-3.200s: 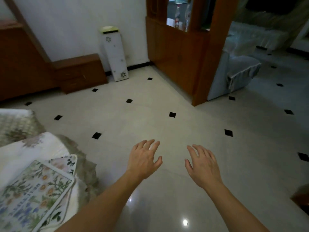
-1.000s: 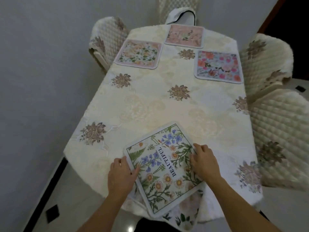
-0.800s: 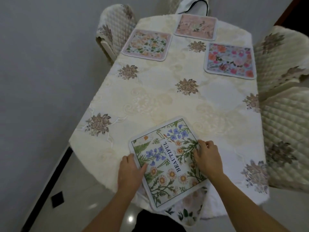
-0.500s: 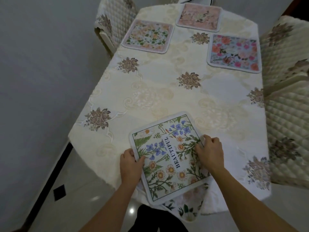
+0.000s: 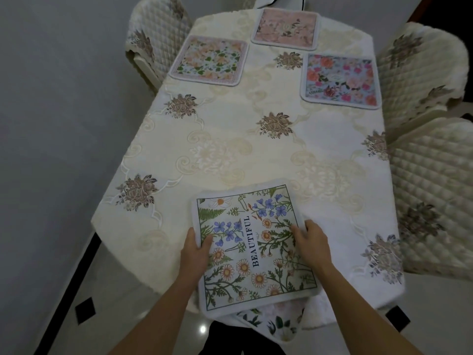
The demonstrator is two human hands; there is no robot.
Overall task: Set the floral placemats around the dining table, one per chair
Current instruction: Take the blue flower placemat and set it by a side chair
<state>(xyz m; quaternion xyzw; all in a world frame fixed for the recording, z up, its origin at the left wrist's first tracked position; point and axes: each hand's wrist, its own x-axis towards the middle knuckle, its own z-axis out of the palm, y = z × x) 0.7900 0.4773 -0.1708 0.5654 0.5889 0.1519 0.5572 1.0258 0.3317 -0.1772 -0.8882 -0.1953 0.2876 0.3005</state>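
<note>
Two hands hold the daisy placemat (image 5: 252, 247) printed BEAUTIFUL, which lies slightly askew at the near end of the dining table (image 5: 230, 124). The left hand (image 5: 194, 252) grips its left edge, thumb laid on top and fingers tucked out of sight beneath. The right hand (image 5: 311, 245) holds the right edge with bent fingers on the printed face; its thumb is hidden. Below both wrists a leaf-print placemat (image 5: 276, 322) pokes out from under the first and overhangs the table edge. Well ahead of the fingertips lie three more mats: a peach-and-green placemat (image 5: 210, 60) beyond the left hand, a pink placemat (image 5: 285, 29) farthest ahead, and a blue rose placemat (image 5: 340, 80) beyond the right hand. A quilted chair (image 5: 435, 196) stands out to the right of the right hand.
</note>
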